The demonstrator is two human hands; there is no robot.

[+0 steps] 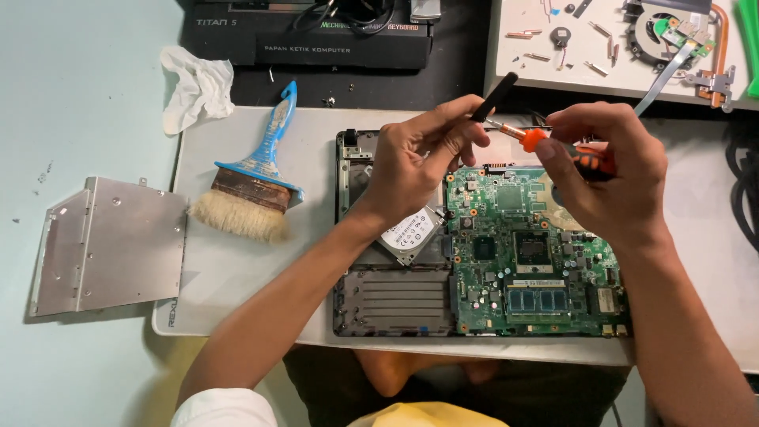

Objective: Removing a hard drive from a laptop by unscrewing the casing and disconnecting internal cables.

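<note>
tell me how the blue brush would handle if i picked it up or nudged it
The brush probably lifts light: slim plastic handle, short head. The handle looks stiff, but the pale bristles would likely flex and splay if pushed. It lies flat on the mat on a wide flat head, so a nudge should slide it rather than roll it.

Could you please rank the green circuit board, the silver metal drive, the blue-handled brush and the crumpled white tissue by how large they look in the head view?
1. green circuit board
2. silver metal drive, only slightly smaller
3. blue-handled brush
4. crumpled white tissue
</note>
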